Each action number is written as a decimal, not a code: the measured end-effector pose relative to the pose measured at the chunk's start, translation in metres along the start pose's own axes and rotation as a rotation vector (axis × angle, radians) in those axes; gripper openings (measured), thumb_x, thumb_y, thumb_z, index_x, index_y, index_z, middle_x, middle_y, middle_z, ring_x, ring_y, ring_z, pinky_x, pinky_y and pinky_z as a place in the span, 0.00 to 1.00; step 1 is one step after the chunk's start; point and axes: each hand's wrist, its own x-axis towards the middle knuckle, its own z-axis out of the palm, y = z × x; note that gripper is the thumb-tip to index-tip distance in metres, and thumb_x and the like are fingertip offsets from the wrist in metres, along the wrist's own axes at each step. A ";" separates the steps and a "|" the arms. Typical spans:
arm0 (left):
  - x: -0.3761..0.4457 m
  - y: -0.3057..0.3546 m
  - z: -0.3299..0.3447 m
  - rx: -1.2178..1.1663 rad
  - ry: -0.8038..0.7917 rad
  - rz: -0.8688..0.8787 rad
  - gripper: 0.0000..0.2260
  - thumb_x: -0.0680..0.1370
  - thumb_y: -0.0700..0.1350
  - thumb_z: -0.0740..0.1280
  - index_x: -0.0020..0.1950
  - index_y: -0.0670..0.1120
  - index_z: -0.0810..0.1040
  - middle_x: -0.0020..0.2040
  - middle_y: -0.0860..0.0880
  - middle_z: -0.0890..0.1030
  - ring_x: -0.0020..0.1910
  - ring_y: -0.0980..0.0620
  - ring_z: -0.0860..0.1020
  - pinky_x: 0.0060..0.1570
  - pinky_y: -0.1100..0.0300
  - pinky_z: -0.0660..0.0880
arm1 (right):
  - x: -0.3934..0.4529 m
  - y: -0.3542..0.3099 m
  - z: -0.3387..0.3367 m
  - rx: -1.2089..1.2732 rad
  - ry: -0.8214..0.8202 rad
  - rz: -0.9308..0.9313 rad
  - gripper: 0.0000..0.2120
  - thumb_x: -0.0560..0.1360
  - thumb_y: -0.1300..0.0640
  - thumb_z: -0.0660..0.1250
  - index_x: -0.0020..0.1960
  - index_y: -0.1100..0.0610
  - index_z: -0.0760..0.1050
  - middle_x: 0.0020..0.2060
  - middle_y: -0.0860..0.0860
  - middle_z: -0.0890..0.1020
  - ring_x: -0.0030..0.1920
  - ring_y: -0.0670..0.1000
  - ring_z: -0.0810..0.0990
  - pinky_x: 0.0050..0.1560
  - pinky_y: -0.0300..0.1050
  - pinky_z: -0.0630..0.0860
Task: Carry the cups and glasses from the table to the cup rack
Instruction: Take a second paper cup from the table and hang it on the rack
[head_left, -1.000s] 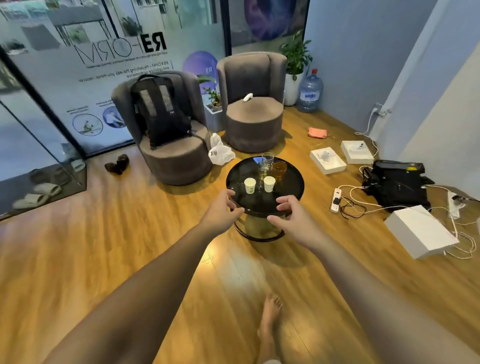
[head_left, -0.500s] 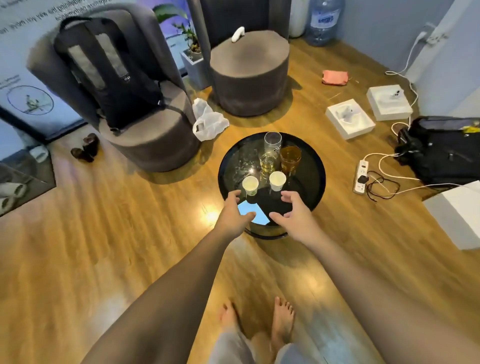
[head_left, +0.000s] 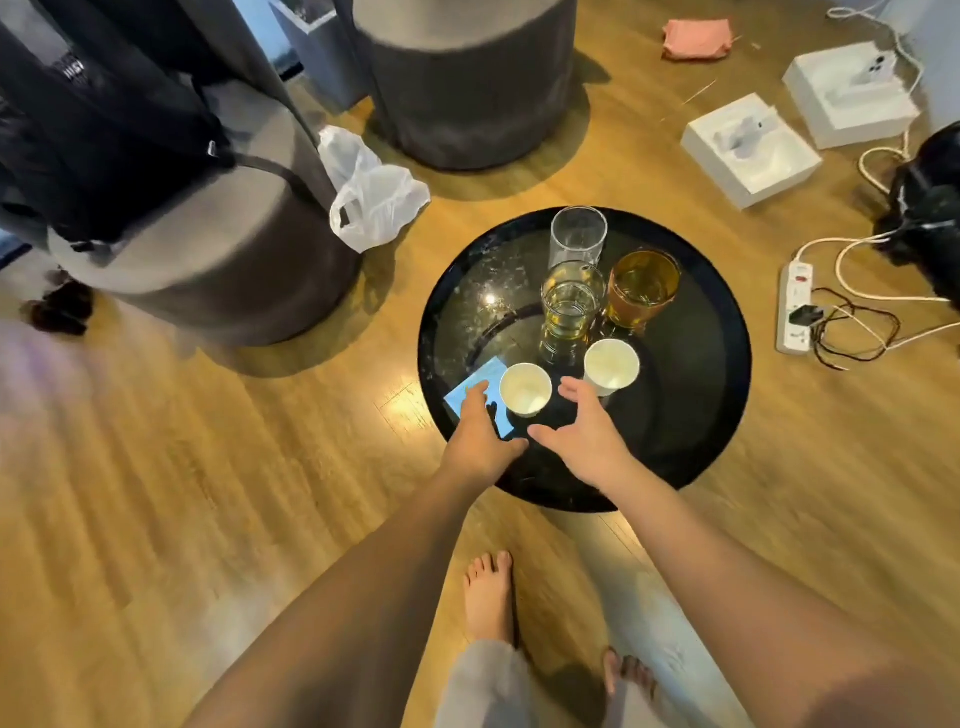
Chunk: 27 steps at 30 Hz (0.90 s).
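White paper cups (head_left: 525, 389) sit just beyond both open hands (head_left: 587, 434).

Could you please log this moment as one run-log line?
phase: reach | left hand: open, beside left cup | right hand: open, near right cup | held: nothing

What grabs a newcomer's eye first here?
The round black table in the middle of the wooden floor, with three glasses clustered at its far side: clear glass, yellowish glass, amber glass. Nearer, two white paper cups, with the left hand and right hand open and reaching, neither holding anything.
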 end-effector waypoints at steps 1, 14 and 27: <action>0.010 -0.003 0.003 0.001 -0.011 0.010 0.45 0.71 0.46 0.78 0.79 0.56 0.53 0.76 0.52 0.67 0.71 0.48 0.73 0.68 0.46 0.73 | 0.013 0.002 0.006 0.008 -0.009 -0.007 0.43 0.72 0.55 0.77 0.78 0.49 0.55 0.76 0.47 0.65 0.72 0.53 0.70 0.71 0.52 0.68; -0.010 0.127 -0.049 -0.253 0.056 0.286 0.29 0.72 0.54 0.75 0.68 0.56 0.64 0.63 0.55 0.77 0.63 0.54 0.77 0.63 0.48 0.78 | -0.015 -0.122 -0.038 0.042 0.223 -0.278 0.32 0.72 0.43 0.75 0.71 0.49 0.67 0.63 0.46 0.73 0.64 0.46 0.72 0.65 0.48 0.74; -0.205 0.438 -0.144 -0.410 0.087 0.701 0.24 0.81 0.50 0.67 0.73 0.49 0.63 0.65 0.48 0.76 0.64 0.49 0.77 0.49 0.61 0.82 | -0.230 -0.356 -0.258 -0.021 0.461 -0.601 0.33 0.75 0.41 0.70 0.73 0.50 0.61 0.69 0.50 0.72 0.68 0.51 0.72 0.61 0.47 0.75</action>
